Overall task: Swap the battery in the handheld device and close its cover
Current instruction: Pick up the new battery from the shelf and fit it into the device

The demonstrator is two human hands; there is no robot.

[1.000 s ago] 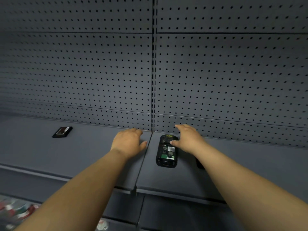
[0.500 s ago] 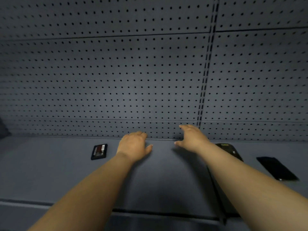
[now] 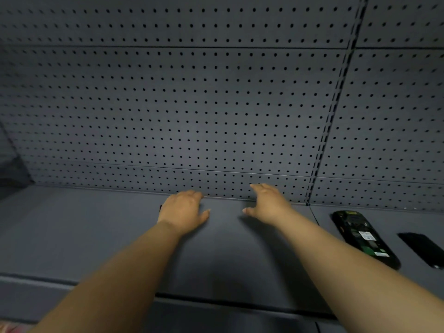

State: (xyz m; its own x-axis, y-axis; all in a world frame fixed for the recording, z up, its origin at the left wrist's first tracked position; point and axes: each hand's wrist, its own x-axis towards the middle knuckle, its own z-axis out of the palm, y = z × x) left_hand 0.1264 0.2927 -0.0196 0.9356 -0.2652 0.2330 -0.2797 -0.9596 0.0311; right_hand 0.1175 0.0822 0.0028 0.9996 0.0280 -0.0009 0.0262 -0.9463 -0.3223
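The black handheld device [image 3: 364, 237] lies on the grey shelf [image 3: 72, 236] at the right, back side up, with its battery bay uncovered and a circuit board and labels showing. Its black cover [image 3: 424, 248] lies flat just right of it. My left hand [image 3: 182, 212] rests palm down on the shelf near the back wall with the thumb spread. Only a dark sliver of the spare battery [image 3: 160, 208] shows at that hand's left edge. My right hand [image 3: 266, 205] hovers open a little to the right, holding nothing and well left of the device.
A grey pegboard wall [image 3: 216, 104] rises right behind the shelf, with a slotted upright [image 3: 336, 104] at the right. The shelf's front edge [image 3: 216, 301] runs below my forearms. Something red and white [image 3: 12, 329] shows at the bottom left corner.
My view and both hands have shifted left along the shelf, away from the device. My left hand now covers the battery, which lay in plain sight to its left before.
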